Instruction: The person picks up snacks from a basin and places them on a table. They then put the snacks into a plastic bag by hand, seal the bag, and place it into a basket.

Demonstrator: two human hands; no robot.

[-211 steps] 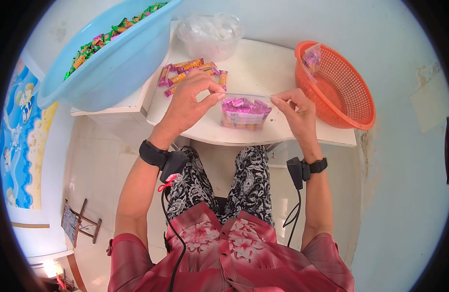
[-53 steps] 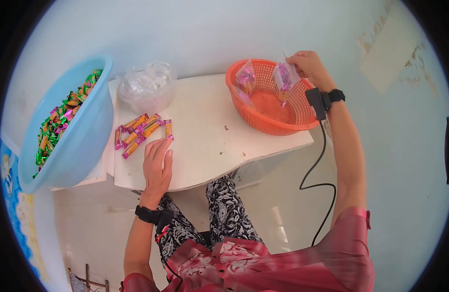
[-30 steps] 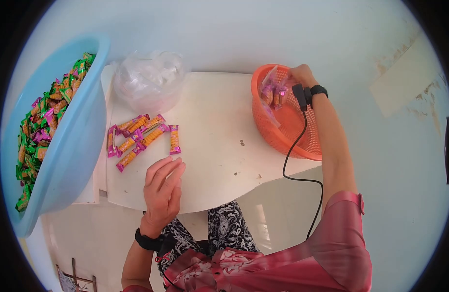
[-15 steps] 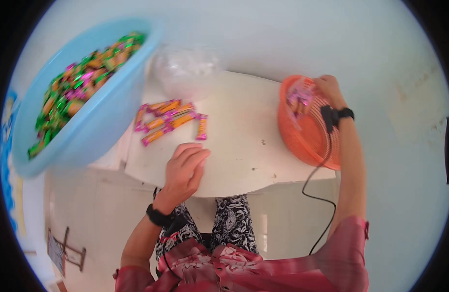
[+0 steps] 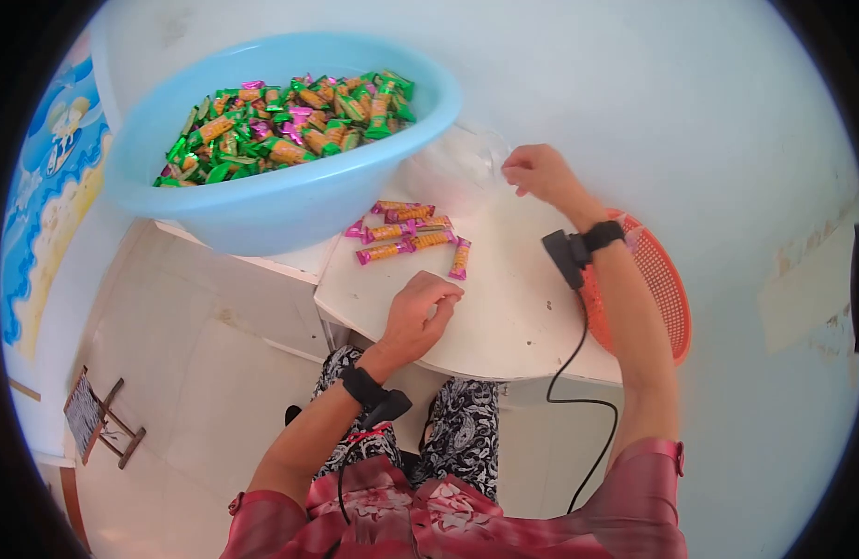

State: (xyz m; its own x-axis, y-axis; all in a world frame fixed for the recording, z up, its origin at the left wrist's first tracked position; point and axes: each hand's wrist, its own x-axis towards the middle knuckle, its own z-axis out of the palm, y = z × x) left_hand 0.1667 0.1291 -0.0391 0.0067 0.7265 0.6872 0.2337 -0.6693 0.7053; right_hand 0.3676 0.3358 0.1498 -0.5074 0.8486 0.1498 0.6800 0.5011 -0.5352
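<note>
My right hand (image 5: 544, 177) is raised beside a bundle of clear plastic bags (image 5: 453, 172), its fingers bent and slightly apart, with nothing visible in them. My left hand (image 5: 418, 315) rests over the front of the white table, fingers curled in and nothing seen in its grasp. Just beyond it lie several purple-and-orange wrapped snack bars (image 5: 420, 239) in a loose group, one set apart on the right. A large light-blue basin (image 5: 290, 200), heaped with green and some purple wrapped snacks (image 5: 290, 130), stands to the left.
An orange perforated basket (image 5: 673, 307) is at the table's right, partly hidden by my right forearm. The white table (image 5: 504, 317) meets a pale wall behind. A cable hangs from my right wrist device (image 5: 567, 256). A folding stool (image 5: 99, 419) stands on the floor at left.
My right hand has left the orange basket and moved left to the plastic bags. My left hand stays near the snack bars, its fingers more curled. The view has turned left.
</note>
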